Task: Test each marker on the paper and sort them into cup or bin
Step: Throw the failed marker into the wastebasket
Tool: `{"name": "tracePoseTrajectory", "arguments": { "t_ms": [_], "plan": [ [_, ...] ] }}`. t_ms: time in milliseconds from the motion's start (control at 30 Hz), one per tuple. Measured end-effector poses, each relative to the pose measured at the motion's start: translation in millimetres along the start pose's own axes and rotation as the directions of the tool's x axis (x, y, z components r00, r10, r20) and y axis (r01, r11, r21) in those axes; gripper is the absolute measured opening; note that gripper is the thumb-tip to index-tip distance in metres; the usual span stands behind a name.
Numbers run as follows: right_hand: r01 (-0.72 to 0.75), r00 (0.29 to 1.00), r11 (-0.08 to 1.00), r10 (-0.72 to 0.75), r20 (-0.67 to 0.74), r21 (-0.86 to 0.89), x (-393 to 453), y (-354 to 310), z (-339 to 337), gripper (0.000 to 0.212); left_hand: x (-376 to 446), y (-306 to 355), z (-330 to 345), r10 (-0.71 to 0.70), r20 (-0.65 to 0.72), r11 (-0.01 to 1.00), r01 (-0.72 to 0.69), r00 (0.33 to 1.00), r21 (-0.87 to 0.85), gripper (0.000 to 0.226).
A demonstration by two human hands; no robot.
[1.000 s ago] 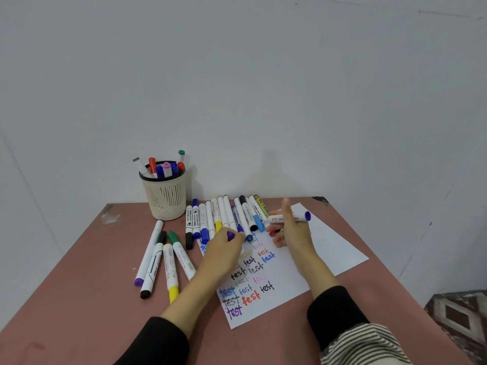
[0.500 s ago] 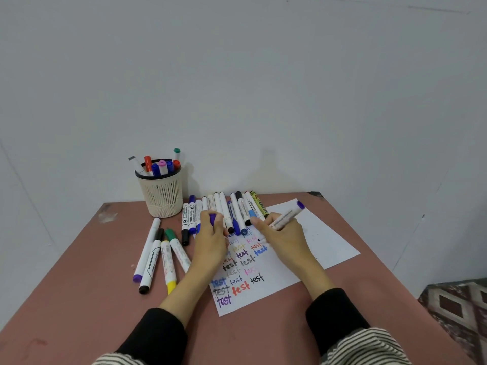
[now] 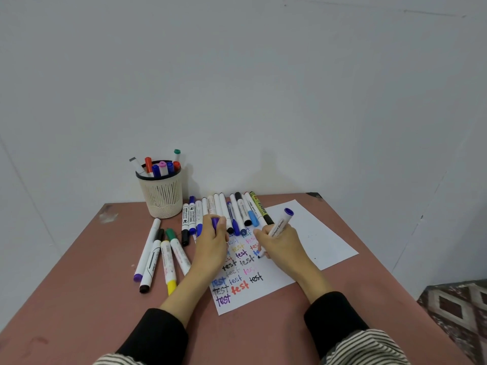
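Observation:
My right hand [image 3: 283, 241] grips a white marker with a purple end [image 3: 280, 224], its tip down on the white paper [image 3: 313, 238] among rows of coloured "test" words. My left hand [image 3: 212, 246] rests on the paper's left part and pinches a purple cap [image 3: 215, 223] between thumb and fingers. A row of several markers [image 3: 232, 212] lies at the paper's far edge. A cream mesh cup [image 3: 162, 194] at the back left holds several markers.
Several more markers [image 3: 160, 255] lie loose on the pink table [image 3: 79, 299] left of the paper. The wall stands right behind the cup. The table's right edge drops to a patterned floor [image 3: 458, 312]. No bin is in view.
My right hand turned the marker from level to tip-down and lowered it onto the paper. My left hand, still pinching the purple cap, shifted slightly left.

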State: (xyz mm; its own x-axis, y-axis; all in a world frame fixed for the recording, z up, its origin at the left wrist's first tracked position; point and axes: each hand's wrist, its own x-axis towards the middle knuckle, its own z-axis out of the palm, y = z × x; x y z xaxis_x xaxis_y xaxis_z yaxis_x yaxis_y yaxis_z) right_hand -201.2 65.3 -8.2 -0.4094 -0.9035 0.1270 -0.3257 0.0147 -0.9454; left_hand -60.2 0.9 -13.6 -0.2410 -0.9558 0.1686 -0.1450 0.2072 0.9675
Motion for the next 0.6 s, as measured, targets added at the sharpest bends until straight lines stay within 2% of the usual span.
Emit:
{"name": "tracePoseTrajectory", "arguments": {
  "t_ms": [133,267,600],
  "plan": [
    [-0.064,0.998,0.998,0.064,0.008,-0.008,3.7,3.6,0.2,0.02,-0.4,-1.8,0.7,0.004,-0.001,1.0,-0.004,1.0,0.007,0.017],
    [-0.026,1.0,1.0,0.026,0.016,0.004,1.7,3.0,1.2,0.036,-0.1,-1.0,0.9,0.0,0.0,1.0,0.0,1.0,0.004,0.02],
    [-0.043,0.996,0.998,0.04,-0.081,-0.043,0.4,-0.9,0.5,0.028,0.3,-2.2,1.1,-0.003,0.001,1.0,0.003,1.0,0.0,0.02]
  ]
}}
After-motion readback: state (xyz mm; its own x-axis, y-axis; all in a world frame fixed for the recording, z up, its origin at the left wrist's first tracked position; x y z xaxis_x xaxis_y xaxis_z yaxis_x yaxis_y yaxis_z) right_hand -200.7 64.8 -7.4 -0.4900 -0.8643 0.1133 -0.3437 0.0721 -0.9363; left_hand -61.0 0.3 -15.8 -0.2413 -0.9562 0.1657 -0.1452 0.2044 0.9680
